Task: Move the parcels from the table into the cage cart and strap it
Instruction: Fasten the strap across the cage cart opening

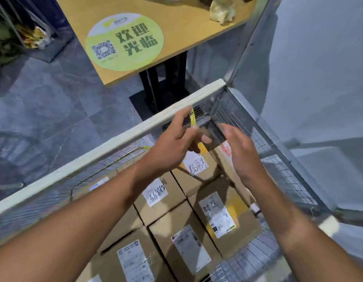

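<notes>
Several brown cardboard parcels (pixel 201 231) with white labels lie packed inside the wire cage cart (pixel 278 155). A pale rail (pixel 107 145) runs along the cart's top left side. My left hand (pixel 174 143) is raised over the cart near that rail and pinches a thin yellow strap (pixel 192 119) between thumb and fingers. More of the yellow strap (pixel 107 167) trails along the mesh under the rail. My right hand (pixel 239 153) hovers beside it with fingers straight, holding nothing, close to the cart's far corner.
A wooden table (pixel 176 37) with a round green sticker (pixel 124 41) stands just beyond the cart on a black pedestal (pixel 164 86). A crumpled pale bag (pixel 222 12) lies on it. Grey tiled floor (pixel 44 102) is to the left, a grey wall (pixel 319 68) to the right.
</notes>
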The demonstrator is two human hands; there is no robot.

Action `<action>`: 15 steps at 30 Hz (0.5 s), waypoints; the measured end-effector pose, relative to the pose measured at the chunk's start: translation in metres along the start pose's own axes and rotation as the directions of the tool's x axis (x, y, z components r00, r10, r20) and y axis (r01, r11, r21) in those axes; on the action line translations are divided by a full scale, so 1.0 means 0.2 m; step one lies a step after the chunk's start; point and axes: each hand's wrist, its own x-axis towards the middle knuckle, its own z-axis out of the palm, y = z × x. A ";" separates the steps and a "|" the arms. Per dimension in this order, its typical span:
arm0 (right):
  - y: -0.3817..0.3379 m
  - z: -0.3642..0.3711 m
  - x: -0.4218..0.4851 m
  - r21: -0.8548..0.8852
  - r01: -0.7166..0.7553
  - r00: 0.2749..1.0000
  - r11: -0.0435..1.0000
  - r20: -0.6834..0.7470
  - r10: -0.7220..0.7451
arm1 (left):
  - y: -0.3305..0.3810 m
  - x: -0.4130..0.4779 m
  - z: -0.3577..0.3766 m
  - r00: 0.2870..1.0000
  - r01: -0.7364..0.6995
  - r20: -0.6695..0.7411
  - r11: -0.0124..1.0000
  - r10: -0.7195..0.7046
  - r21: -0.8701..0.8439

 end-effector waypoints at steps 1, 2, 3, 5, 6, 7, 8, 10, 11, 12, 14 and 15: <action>0.00 -0.04 -0.04 0.010 -0.031 0.999 0.999 -0.012 0.031 | -0.02 -0.04 0.04 1.000 -0.004 0.030 1.000 0.003 0.023; 0.01 -0.07 -0.09 0.017 -0.056 0.998 0.998 -0.020 0.056 | -0.04 -0.07 0.08 0.998 -0.009 0.063 0.999 0.007 0.036; 0.03 -0.10 -0.14 0.029 -0.069 0.997 0.997 -0.018 0.070 | -0.06 -0.10 0.13 0.995 -0.015 0.099 0.999 0.011 0.041; 0.07 -0.14 -0.22 0.069 -0.105 0.994 0.992 -0.013 0.106 | -0.11 -0.17 0.22 0.983 -0.046 0.182 0.997 0.036 0.054; 0.10 -0.16 -0.26 0.080 -0.140 0.990 0.987 -0.013 0.141 | -0.14 -0.21 0.26 0.975 -0.067 0.217 0.996 0.051 0.066; 0.13 -0.18 -0.29 0.080 -0.190 0.982 0.979 -0.006 0.191 | -0.17 -0.24 0.30 0.969 -0.079 0.238 0.995 0.061 0.067; 0.16 -0.20 -0.32 0.079 -0.248 0.969 0.966 0.000 0.249 | -0.20 -0.26 0.33 0.967 -0.077 0.248 0.995 0.061 0.055; 0.22 -0.25 -0.39 0.117 -0.317 0.948 0.941 0.012 0.318 | -0.26 -0.29 0.36 0.966 -0.054 0.255 0.997 0.036 0.062; 0.25 -0.27 -0.42 0.141 -0.311 0.950 0.940 0.018 0.312 | -0.29 -0.30 0.38 0.964 -0.050 0.265 0.994 0.023 0.095; 0.27 -0.30 -0.44 0.157 -0.293 0.956 0.943 0.023 0.293 | -0.31 -0.31 0.41 0.959 -0.065 0.284 0.987 0.021 0.146; 0.33 -0.35 -0.48 0.145 -0.255 0.967 0.956 0.022 0.255 | -0.35 -0.34 0.51 0.944 -0.131 0.327 0.954 0.037 0.270; 0.36 -0.38 -0.50 0.110 -0.238 0.971 0.965 0.023 0.237 | -0.36 -0.35 0.57 0.942 -0.160 0.334 0.932 0.045 0.325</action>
